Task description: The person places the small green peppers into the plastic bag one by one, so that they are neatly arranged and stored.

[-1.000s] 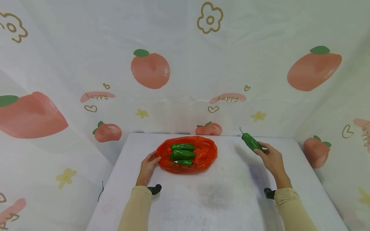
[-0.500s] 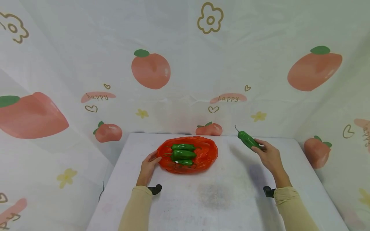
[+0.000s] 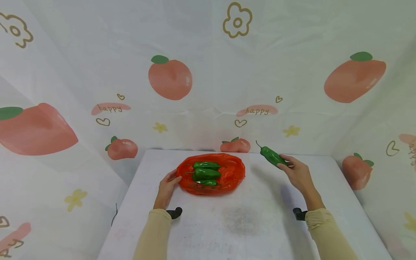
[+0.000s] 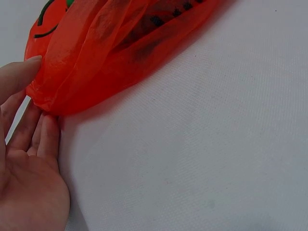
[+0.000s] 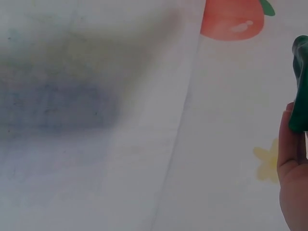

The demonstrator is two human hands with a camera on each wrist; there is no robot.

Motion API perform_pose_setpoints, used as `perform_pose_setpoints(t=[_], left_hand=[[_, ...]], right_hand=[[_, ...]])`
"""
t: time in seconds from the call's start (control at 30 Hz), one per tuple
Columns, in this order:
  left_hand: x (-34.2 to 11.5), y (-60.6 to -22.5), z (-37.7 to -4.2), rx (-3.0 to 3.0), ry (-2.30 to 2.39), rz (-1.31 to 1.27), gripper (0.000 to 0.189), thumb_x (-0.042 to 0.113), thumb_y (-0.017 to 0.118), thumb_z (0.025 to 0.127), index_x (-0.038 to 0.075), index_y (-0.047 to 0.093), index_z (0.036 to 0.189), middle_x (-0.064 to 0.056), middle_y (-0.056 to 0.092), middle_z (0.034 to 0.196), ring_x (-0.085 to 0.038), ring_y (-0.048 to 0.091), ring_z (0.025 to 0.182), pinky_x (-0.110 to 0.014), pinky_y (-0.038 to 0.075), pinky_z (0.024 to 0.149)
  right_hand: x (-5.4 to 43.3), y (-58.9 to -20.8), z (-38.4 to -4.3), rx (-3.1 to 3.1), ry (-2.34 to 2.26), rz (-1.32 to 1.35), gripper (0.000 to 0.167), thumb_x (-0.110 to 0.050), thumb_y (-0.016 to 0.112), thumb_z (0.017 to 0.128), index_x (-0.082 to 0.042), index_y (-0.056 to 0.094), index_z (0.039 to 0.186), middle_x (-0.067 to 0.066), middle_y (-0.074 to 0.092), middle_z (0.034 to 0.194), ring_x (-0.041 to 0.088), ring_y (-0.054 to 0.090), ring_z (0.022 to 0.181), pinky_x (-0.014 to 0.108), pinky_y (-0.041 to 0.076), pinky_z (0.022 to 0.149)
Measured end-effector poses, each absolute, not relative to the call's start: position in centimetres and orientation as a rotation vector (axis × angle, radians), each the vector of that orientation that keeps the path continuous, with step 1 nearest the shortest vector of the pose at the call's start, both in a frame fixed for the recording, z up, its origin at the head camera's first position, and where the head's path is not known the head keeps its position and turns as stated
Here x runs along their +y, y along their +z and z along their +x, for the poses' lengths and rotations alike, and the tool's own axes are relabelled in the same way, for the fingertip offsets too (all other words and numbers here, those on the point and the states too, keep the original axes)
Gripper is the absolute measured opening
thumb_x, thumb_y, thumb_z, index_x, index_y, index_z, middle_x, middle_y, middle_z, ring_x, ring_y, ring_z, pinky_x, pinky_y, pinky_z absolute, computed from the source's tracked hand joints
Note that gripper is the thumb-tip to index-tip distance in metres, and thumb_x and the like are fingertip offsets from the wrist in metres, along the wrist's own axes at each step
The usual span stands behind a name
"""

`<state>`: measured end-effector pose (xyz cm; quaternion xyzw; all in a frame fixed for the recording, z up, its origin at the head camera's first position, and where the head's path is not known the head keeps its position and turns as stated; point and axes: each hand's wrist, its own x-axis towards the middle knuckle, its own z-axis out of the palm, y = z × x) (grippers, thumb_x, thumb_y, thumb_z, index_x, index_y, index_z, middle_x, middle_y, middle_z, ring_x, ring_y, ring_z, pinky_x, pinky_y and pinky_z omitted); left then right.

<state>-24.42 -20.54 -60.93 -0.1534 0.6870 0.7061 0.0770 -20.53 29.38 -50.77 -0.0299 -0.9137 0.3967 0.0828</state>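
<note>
A red plastic bag point(image 3: 232, 184), its mouth spread wide, lies on the white table with three green peppers point(image 3: 206, 174) inside. At the bag's left edge, my left hand point(image 3: 166, 187) holds the rim, thumb over the near side and fingers beyond it; the left wrist view shows the thumb point(image 4: 21, 77) against the red film. Another green pepper point(image 3: 271, 156) is held up above the table by my right hand point(image 3: 298, 174), stem pointing up and to the left. In the right wrist view only part of that pepper point(image 5: 301, 86) shows at the edge.
The white table point(image 3: 208, 224) has a greyish stain near its middle. A cloth backdrop point(image 3: 208, 122) printed with peaches rises behind the table and along both sides. Dark camera mounts point(image 3: 174, 213) stick out at both wrists.
My right hand has moved left with the green pepper, closer to the bag. My left hand and the peppers in the bag have stayed in place.
</note>
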Motion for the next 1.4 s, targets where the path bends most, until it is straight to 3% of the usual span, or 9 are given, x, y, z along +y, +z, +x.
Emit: perform_pose_setpoints(t=[0.47,0.8,1.4], left_hand=[[-20.7,-61.2,-24.6,2.084,2.089,-0.469,0.056,0.017,0.069,0.097,0.013,0.050,0.150,-0.014,0.048,0.157,-0.031,0.044,0.146,-0.045,0.035,0.125],[-20.6,-61.1,-24.5,2.074,2.093,-0.461,0.056,0.016,0.068,0.098,0.013,0.050,0.151,-0.014,0.047,0.158,-0.030,0.043,0.147,-0.045,0.034,0.125],[-20.6,-60.9,-24.6,2.075,2.098,-0.465,0.057,0.015,0.070,0.096,0.013,0.051,0.150,-0.013,0.048,0.157,-0.030,0.044,0.146,-0.044,0.036,0.124]], right_hand=[[27.7,-48.6,-20.8,-2.798,1.208,0.042,0.048,-0.024,0.067,0.099,-0.007,0.057,0.143,0.028,0.065,0.132,0.046,0.068,0.112,0.059,0.058,0.092],[26.0,-48.1,-21.5,-2.845,1.244,0.110,0.047,-0.020,0.068,0.099,-0.009,0.058,0.144,0.025,0.064,0.134,0.043,0.067,0.113,0.055,0.059,0.092],[22.2,-48.7,-22.7,-2.875,1.267,0.343,0.040,-0.015,0.071,0.096,-0.007,0.065,0.135,0.019,0.070,0.125,0.028,0.067,0.095,0.040,0.063,0.084]])
